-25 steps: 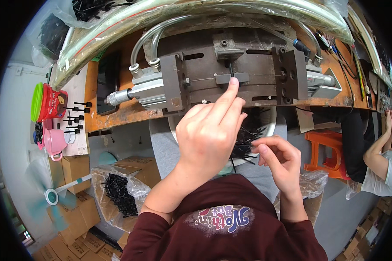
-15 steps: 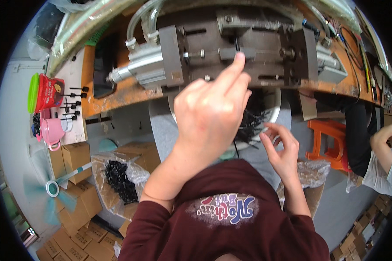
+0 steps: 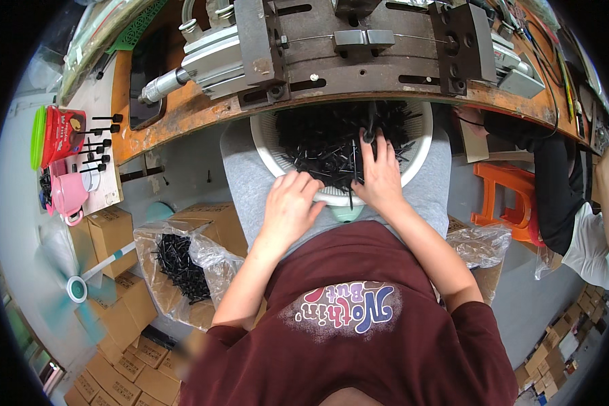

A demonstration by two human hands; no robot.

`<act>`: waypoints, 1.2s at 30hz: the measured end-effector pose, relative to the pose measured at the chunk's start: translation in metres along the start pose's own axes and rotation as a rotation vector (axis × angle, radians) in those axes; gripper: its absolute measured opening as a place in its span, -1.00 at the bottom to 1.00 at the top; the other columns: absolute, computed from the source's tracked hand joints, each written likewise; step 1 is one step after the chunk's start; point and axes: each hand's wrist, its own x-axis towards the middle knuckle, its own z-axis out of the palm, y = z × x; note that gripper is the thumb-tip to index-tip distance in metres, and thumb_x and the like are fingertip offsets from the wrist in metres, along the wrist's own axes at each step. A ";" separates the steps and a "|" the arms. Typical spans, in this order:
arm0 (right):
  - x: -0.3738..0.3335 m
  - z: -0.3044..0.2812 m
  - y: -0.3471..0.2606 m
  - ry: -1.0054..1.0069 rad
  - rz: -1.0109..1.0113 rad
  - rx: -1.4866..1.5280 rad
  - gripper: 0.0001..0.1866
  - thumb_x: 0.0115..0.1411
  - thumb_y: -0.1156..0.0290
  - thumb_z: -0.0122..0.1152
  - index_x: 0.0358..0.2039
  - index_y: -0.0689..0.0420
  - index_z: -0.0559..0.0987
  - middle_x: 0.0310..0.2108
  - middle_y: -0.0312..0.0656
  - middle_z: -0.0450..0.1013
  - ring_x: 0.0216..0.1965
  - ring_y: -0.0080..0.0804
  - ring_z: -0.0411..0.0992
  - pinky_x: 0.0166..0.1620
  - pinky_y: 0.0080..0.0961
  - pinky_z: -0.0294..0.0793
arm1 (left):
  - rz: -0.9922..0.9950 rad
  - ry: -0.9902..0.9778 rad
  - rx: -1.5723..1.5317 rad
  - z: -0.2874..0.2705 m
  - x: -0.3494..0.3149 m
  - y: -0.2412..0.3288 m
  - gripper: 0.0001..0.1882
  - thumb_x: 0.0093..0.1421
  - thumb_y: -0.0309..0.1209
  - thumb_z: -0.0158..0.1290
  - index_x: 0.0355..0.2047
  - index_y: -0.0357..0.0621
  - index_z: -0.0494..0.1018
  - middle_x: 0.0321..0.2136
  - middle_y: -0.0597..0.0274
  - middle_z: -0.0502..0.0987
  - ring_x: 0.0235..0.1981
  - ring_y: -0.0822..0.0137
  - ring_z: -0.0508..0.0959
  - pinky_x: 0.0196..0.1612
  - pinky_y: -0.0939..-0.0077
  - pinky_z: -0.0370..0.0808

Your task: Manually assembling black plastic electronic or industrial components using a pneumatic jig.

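1. Both of your hands were at the white basket (image 3: 263, 150), below the front edge of the bench (image 3: 180, 116); black parts (image 3: 311, 139) lay heaped inside.
2. Your right hand (image 3: 382, 172) was over the heap, thumb and index fingertip apart, a dark piece (image 3: 370, 135) by the fingertips; whether they clamped it could not be told.
3. Your left hand (image 3: 289, 203) lay curled at the near rim; its grip could not be told.
4. One metal fixture (image 3: 379, 76) stood along the bench's front edge.

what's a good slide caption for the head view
Right hand among black stemmed parts in a white basket, left hand at its rim, below a metal bench fixture
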 end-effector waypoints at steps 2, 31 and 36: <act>0.011 0.002 -0.001 -0.011 0.011 -0.006 0.17 -0.20 0.32 0.50 0.40 0.02 0.00 0.32 0.21 0.00 0.21 0.24 0.16 0.09 0.04 0.38 | 0.040 0.016 0.002 0.028 -0.014 -0.010 -0.74 -0.15 -0.46 0.28 -0.38 -0.18 0.57 -0.38 0.23 0.58 -0.23 0.20 0.54 -0.14 0.29 0.45; 0.030 -0.082 0.022 -0.163 0.072 0.430 -0.27 -0.03 0.28 0.47 0.17 0.13 0.41 0.13 0.00 0.38 0.08 -0.20 0.43 0.03 -0.34 0.48 | 0.088 0.064 -0.329 0.062 -0.012 -0.004 -0.68 0.09 -0.27 0.24 -0.15 -0.09 0.59 -0.47 0.22 0.60 -0.39 0.20 0.58 -0.23 0.30 0.50; 0.013 -0.132 0.004 0.010 -0.075 0.575 -0.61 0.09 0.42 0.37 -0.05 0.21 0.57 -0.14 -0.14 0.55 -0.20 -0.39 0.57 -0.13 -0.48 0.51 | 0.153 0.135 -0.322 0.049 -0.003 0.003 -0.70 0.11 -0.27 0.24 -0.15 -0.07 0.59 -0.52 0.23 0.56 -0.46 0.21 0.56 -0.34 0.33 0.45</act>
